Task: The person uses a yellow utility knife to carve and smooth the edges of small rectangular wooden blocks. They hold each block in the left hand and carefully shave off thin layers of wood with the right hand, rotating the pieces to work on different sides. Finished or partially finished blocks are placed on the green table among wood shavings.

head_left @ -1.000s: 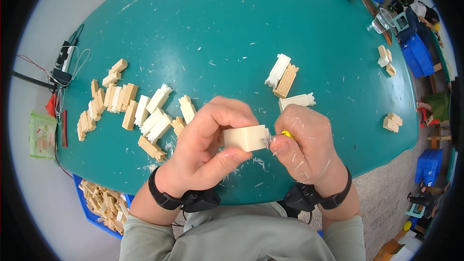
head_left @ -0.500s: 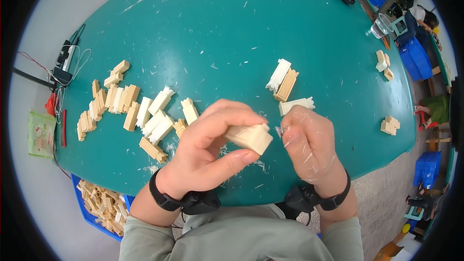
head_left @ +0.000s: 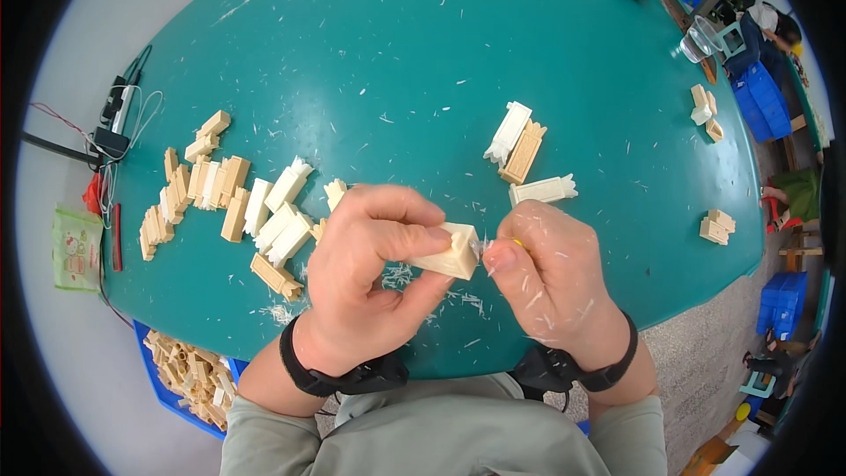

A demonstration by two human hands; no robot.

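Head view: L hand point(head_left: 366, 269), just below ctr of frame, has its grip closed on a cream block point(head_left: 456, 256), digits pinching it from opp. sides. Block's L part is hidden in the grip; its R end sticks out past the fingertips, facing the R hand point(head_left: 551, 273). R hand, R of ctr, is curled tight w/ a yellow bit point(head_left: 519, 242) peeking out by the thumb; rest of what it holds is hidden. Small pale tip point(head_left: 481, 248) btwn thumb & block end, too blurred to tell if touching. Shavings point(head_left: 469, 301) on R hand & green surface point(head_left: 379, 35). Row of blocks point(head_left: 231, 181) mid-L of frame, trio of pieces point(head_left: 523, 152) above R hand, blue bin point(head_left: 164, 398) w/ more, lower L.
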